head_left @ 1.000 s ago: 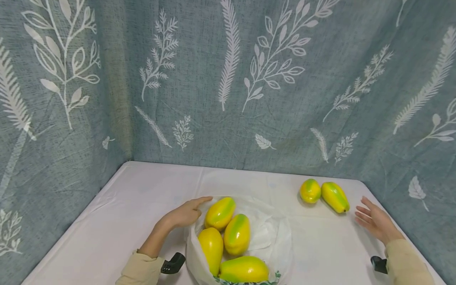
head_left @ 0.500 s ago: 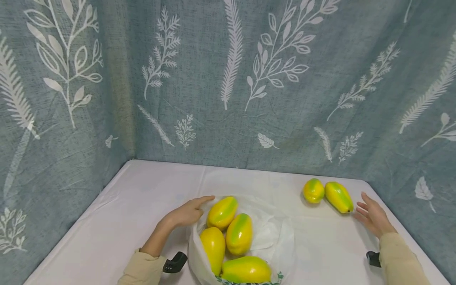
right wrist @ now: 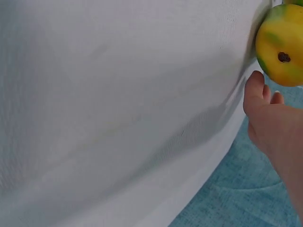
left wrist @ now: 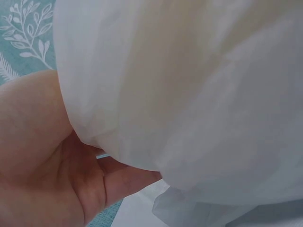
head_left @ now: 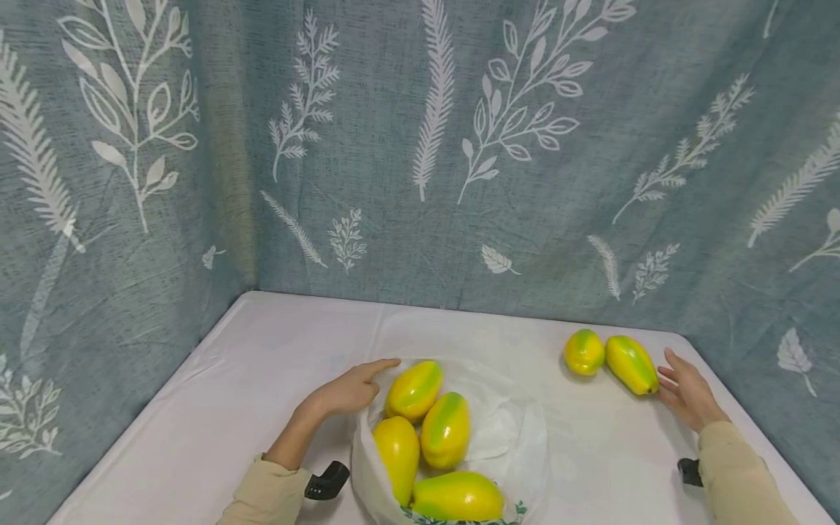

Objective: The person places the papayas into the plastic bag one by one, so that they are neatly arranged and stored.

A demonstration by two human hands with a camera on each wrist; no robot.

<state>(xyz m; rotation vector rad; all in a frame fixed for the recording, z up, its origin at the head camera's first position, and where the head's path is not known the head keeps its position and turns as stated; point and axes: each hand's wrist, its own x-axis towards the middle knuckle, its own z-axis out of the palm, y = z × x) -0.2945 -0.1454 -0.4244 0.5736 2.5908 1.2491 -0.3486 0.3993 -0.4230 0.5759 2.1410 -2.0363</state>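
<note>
A white plastic bag (head_left: 499,430) stands in the middle of the head view with its mouth spread; several yellow-green papayas (head_left: 446,430) lie inside it. My left hand (head_left: 344,390) holds the bag's left rim, its index finger stretched along the edge. The left wrist view shows the bag wall (left wrist: 189,109) hanging over that hand (left wrist: 38,156), hiding its fingertips. Over at the right, my right hand (head_left: 689,394) has its fingers loosely spread beside a long papaya (head_left: 631,364), fingertips right at its stem end. That fruit's dark stem spot (right wrist: 283,57) shows in the right wrist view.
Another papaya (head_left: 584,352) sits just left of the long one, near the back edge. A white cloth covers the table (head_left: 282,328). Blue-green curtains (head_left: 394,240) with white leaf prints enclose the back and sides.
My right hand has moved closer to the long papaya, up to its stem end. The left hand stays at the bag's rim. The whole head view has shifted slightly.
</note>
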